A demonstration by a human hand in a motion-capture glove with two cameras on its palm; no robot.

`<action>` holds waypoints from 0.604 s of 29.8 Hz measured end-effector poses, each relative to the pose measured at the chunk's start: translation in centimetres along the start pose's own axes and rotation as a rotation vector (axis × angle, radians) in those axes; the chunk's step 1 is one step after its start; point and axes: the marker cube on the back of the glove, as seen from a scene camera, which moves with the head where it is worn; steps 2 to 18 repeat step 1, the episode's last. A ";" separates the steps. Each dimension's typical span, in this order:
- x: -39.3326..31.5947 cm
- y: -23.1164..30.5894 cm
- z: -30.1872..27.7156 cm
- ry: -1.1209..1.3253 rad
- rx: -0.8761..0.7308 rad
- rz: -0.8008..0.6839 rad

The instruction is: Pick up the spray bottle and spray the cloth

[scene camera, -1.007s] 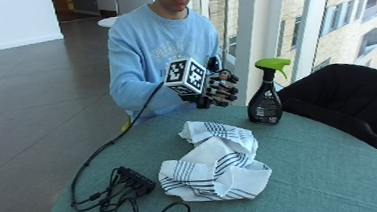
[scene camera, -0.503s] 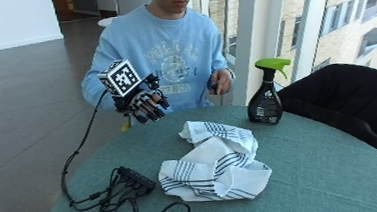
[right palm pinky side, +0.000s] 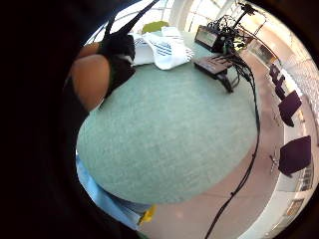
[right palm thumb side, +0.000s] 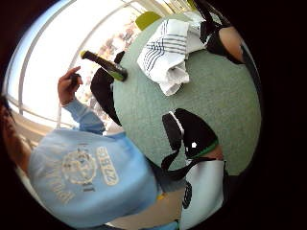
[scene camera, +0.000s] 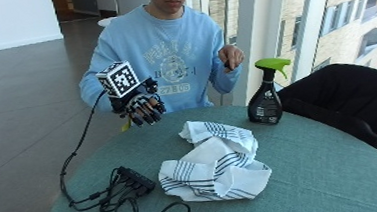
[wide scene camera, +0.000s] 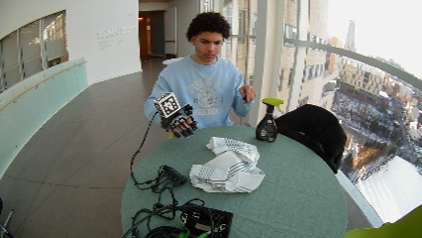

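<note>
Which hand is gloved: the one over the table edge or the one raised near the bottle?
The right hand over the table edge; the raised hand is bare.

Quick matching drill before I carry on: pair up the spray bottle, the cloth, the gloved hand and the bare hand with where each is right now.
1. spray bottle
2. cloth
3. gloved right hand
4. bare left hand

A. crumpled mid-table
B. raised at chest height, away from the table
C. upright at the table's far edge, untouched
D. over the near table edge, holding nothing

Pairs: 1-C, 2-A, 3-D, 4-B
</note>
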 end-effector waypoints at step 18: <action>0.0 0.0 0.0 0.001 0.000 -0.002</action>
